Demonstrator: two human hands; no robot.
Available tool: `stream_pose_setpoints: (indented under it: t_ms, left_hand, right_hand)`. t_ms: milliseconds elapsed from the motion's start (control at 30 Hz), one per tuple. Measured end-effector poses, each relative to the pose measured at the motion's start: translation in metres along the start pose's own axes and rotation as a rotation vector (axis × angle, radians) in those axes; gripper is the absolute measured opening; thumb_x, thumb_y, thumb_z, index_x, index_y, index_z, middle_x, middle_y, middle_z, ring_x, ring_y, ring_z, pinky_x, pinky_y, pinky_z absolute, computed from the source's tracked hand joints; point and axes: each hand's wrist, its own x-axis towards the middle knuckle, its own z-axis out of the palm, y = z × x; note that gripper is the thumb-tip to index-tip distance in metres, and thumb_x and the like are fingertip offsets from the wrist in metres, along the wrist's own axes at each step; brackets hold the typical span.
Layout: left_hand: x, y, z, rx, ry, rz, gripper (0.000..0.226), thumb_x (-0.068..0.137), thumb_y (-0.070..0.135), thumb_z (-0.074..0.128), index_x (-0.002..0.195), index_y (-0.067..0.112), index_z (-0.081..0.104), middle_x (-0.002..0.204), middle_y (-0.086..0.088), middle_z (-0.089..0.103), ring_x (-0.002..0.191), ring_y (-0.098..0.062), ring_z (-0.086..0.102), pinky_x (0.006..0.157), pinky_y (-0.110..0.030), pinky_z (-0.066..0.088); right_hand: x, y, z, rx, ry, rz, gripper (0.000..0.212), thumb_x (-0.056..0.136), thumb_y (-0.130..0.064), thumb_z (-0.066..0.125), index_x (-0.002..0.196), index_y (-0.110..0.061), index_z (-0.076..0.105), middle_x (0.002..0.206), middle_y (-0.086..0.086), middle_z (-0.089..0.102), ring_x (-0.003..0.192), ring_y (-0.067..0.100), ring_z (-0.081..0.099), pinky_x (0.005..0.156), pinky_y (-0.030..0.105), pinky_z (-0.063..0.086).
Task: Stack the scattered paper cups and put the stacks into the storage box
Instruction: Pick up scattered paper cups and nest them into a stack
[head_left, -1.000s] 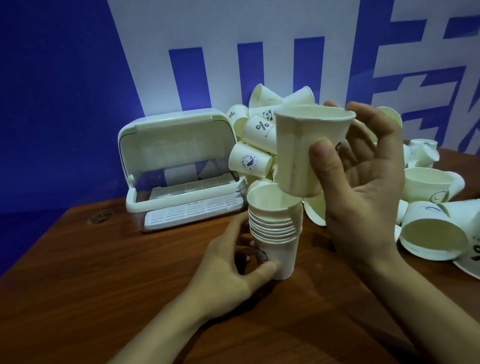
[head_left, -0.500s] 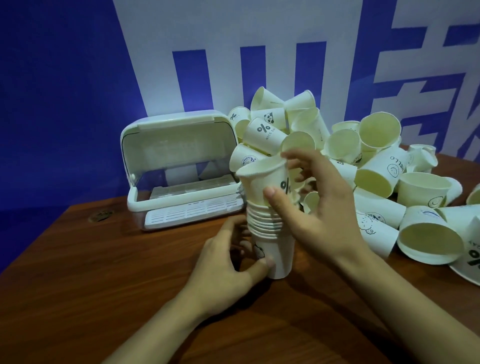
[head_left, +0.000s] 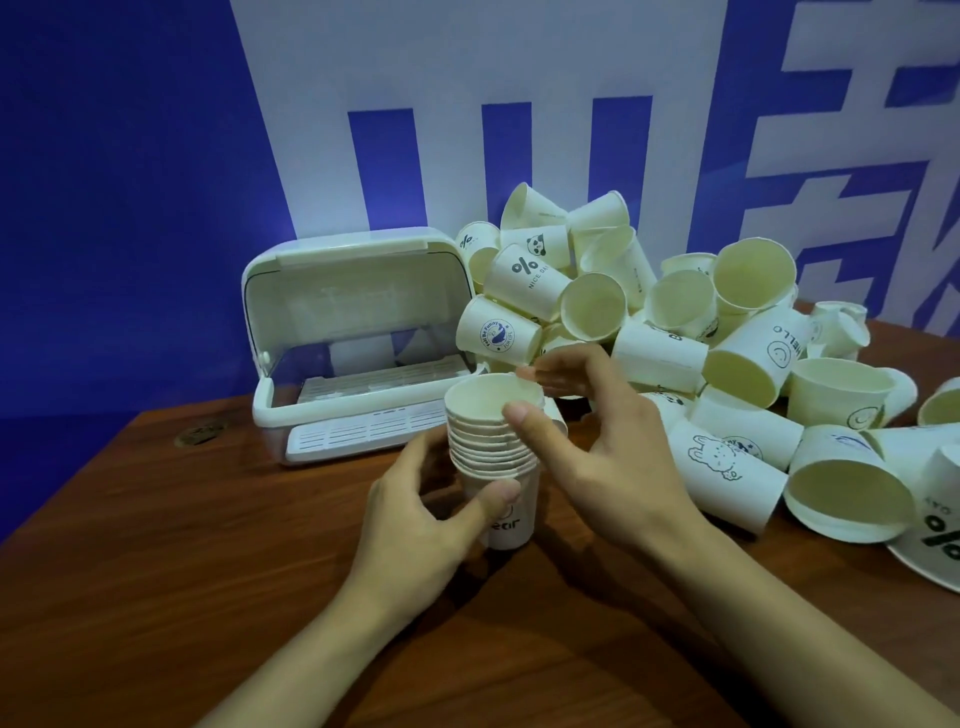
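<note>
A stack of several white paper cups (head_left: 491, 447) stands upright on the wooden table (head_left: 156, 571) in front of me. My left hand (head_left: 421, 519) grips the bottom cup of the stack, thumb across its front. My right hand (head_left: 597, 447) pinches the rim of the top cup, thumb on the near edge and fingers on the far edge. A heap of loose paper cups (head_left: 649, 322) lies behind and to the right. The white storage box (head_left: 353, 343) stands at the back left with its lid raised.
A blue and white wall closes off the back of the table. More loose cups (head_left: 852, 483) spread along the right side up to the frame edge. A small round metal fitting (head_left: 200, 434) sits in the tabletop left of the box.
My right hand has brought one cup down from the air onto the stack and pushed it in; the stack is one cup taller. The left hand has stayed on the bottom cup.
</note>
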Motion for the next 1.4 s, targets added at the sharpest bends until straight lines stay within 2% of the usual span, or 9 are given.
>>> stream_pose_setpoints:
  t_ms: [133,267,433,600,767,900,1000,1267,1400]
  left_hand:
    - [0.001,0.001,0.002,0.090,0.184,0.002,0.060,0.069,0.060,0.083,0.119,0.030,0.069,0.111,0.019,0.078,0.105,-0.003,0.074,0.091,-0.037,0.061]
    - [0.003,0.001,-0.001,0.106,0.256,-0.021,0.065,0.062,0.067,0.082,0.114,0.032,0.067,0.105,0.022,0.077,0.100,0.001,0.072,0.085,-0.026,0.058]
    - [0.000,0.006,0.000,0.124,0.238,-0.019,0.063,0.062,0.067,0.081,0.113,0.033,0.065,0.108,0.031,0.073,0.102,0.006,0.069,0.079,-0.009,0.051]
    - [0.000,0.004,-0.001,0.098,0.244,-0.045,0.067,0.060,0.068,0.081,0.114,0.033,0.065,0.106,0.026,0.075,0.101,0.003,0.070,0.083,-0.022,0.056]
    - [0.000,0.003,-0.001,0.075,0.224,-0.037,0.068,0.059,0.068,0.081,0.115,0.033,0.065,0.108,0.027,0.074,0.100,0.003,0.070,0.078,-0.016,0.056]
    - [0.001,0.003,-0.001,0.045,0.133,-0.064,0.073,0.059,0.068,0.081,0.121,0.035,0.063,0.113,0.029,0.072,0.104,0.005,0.069,0.080,-0.013,0.055]
    - [0.002,0.004,0.003,0.037,0.053,-0.071,0.069,0.062,0.060,0.085,0.122,0.034,0.063,0.114,0.029,0.073,0.105,0.004,0.069,0.080,-0.014,0.055]
    - [0.002,0.001,0.006,0.067,-0.038,-0.050,0.056,0.078,0.007,0.091,0.122,0.028,0.063,0.106,0.024,0.077,0.096,0.001,0.074,0.075,-0.009,0.054]
    - [0.003,-0.003,0.006,0.057,-0.013,-0.030,0.059,0.069,0.030,0.095,0.118,0.033,0.063,0.102,0.024,0.078,0.089,0.000,0.076,0.072,-0.010,0.054]
  right_hand:
    - [0.001,0.015,-0.001,-0.199,-0.099,0.035,0.046,0.097,-0.060,0.037,0.135,-0.039,0.054,0.135,-0.018,0.061,0.133,0.007,0.048,0.111,0.046,0.037]
    - [0.006,0.032,0.005,-0.661,-0.462,0.100,0.060,0.104,-0.056,0.024,0.160,-0.038,0.013,0.160,-0.016,0.036,0.155,0.017,0.006,0.116,0.048,0.015]
    - [0.012,0.034,0.012,-0.876,-0.028,-0.005,0.064,0.083,-0.068,0.044,0.122,-0.020,0.058,0.111,0.002,0.063,0.106,0.030,0.051,0.083,0.044,0.039]
    - [0.014,0.035,0.009,-1.026,-0.232,0.179,0.073,0.081,-0.080,0.050,0.118,-0.018,0.051,0.116,0.005,0.052,0.108,0.028,0.050,0.089,0.040,0.043]
    - [0.018,0.025,0.001,-0.749,-0.052,0.107,0.047,0.081,-0.056,0.066,0.099,-0.020,0.044,0.092,0.002,0.066,0.089,0.031,0.063,0.070,0.040,0.048]
    - [0.023,0.004,-0.015,-0.114,0.270,0.075,0.049,0.078,-0.035,0.083,0.112,-0.024,0.050,0.089,-0.017,0.068,0.081,0.004,0.068,0.073,0.024,0.054]
    - [0.020,-0.011,-0.014,0.154,0.303,-0.003,0.053,0.081,-0.032,0.084,0.123,-0.020,0.053,0.100,-0.011,0.072,0.092,0.005,0.070,0.080,0.025,0.055]
    - [0.005,-0.009,0.007,-0.058,0.017,-0.033,0.062,0.079,-0.052,0.074,0.133,-0.035,0.051,0.119,-0.018,0.065,0.116,0.002,0.058,0.096,0.026,0.048]
    - [0.003,-0.009,0.005,-0.058,0.010,-0.039,0.081,0.078,-0.060,0.070,0.148,-0.037,0.037,0.127,-0.015,0.058,0.121,-0.007,0.052,0.095,0.005,0.037]
